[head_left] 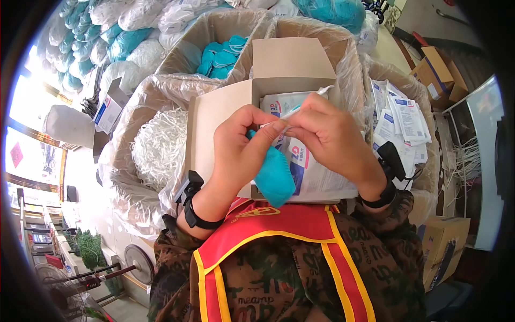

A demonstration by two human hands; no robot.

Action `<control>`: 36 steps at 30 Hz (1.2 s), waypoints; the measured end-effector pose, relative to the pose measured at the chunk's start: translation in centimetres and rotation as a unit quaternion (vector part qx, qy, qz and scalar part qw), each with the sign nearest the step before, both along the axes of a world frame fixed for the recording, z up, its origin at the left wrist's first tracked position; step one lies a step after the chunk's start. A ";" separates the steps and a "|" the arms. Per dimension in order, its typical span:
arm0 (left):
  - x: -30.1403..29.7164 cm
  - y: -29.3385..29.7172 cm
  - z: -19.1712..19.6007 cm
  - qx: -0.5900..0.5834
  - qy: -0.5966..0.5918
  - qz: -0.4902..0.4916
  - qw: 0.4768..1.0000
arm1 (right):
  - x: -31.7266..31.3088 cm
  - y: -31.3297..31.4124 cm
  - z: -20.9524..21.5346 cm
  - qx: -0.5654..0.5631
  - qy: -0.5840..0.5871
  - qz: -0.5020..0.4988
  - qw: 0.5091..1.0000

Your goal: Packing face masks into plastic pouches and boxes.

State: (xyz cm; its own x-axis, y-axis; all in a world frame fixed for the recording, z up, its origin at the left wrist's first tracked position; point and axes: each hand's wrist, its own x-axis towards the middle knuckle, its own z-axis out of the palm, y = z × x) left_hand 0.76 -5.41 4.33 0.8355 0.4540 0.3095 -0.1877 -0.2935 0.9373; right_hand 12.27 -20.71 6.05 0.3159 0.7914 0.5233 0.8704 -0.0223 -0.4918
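Note:
My left hand (pixel 244 142) is closed, thumb and fingers pinched at the top of a teal face mask (pixel 274 174) that hangs below it. My right hand (pixel 330 137) is also closed, its fingertips meeting the left ones on a thin white strip (pixel 283 127), perhaps the mask's strap; the fingers partly hide it. Both hands are above an open cardboard box (pixel 289 56) that holds white printed packets (pixel 316 180). The mask overlaps the packets in view.
Left of the box, a plastic-lined carton (pixel 129 182) holds a heap of white straps (pixel 159 147). Behind, another carton contains teal masks (pixel 221 58). More white packets (pixel 399 121) fill a lined carton at right. Bulging bags (pixel 129 45) are piled at the far left.

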 end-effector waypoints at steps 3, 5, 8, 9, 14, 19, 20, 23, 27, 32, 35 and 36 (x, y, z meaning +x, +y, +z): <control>0.0 0.8 -0.3 -0.229 0.036 -0.059 0.971 | -0.8 0.1 -0.3 0.003 -0.094 0.022 0.995; 0.1 1.9 -0.7 -0.315 0.032 -0.031 0.948 | -2.0 -0.2 0.3 -0.008 -0.152 0.038 0.988; 1.4 5.1 -2.8 -0.337 0.026 0.026 0.941 | -5.5 -2.0 0.9 -0.037 -0.198 0.124 0.972; 1.7 5.8 -3.1 -0.303 0.036 0.050 0.951 | -6.1 -2.7 1.6 -0.044 -0.195 0.146 0.969; 1.7 7.3 -3.4 -0.219 0.004 -0.026 0.975 | -5.8 -5.0 3.9 -0.048 -0.133 0.217 0.966; -0.4 4.4 0.1 0.009 -0.033 -0.150 0.988 | -1.6 -2.3 3.1 -0.040 -0.070 0.023 0.996; -0.5 3.7 0.7 0.048 -0.049 -0.172 0.983 | -1.3 -1.6 2.9 -0.035 -0.045 0.024 0.998; -1.2 2.4 1.2 0.128 -0.022 -0.147 0.980 | -0.9 -0.6 2.1 -0.043 -0.064 0.025 0.997; -1.8 1.0 1.0 0.012 0.030 -0.074 0.997 | -1.6 0.2 1.3 0.009 -0.130 0.000 0.991; -0.9 1.1 -0.5 -0.229 0.049 -0.075 0.969 | -2.9 -0.5 1.2 0.006 -0.209 0.013 0.978; 0.4 3.4 -2.3 -0.231 0.027 0.010 0.972 | -4.6 -1.7 2.3 0.000 -0.196 0.062 0.979; 1.1 4.3 -2.7 -0.224 0.025 0.031 0.974 | -5.2 -2.5 2.7 -0.005 -0.187 0.076 0.979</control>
State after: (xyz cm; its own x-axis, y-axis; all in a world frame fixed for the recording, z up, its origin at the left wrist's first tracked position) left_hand 1.91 -1.14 1.63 0.8109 0.5844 0.0281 -0.1338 0.1383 0.9813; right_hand 7.11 -23.25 8.76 -0.0178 0.8204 0.5715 0.9833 0.1180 -0.1387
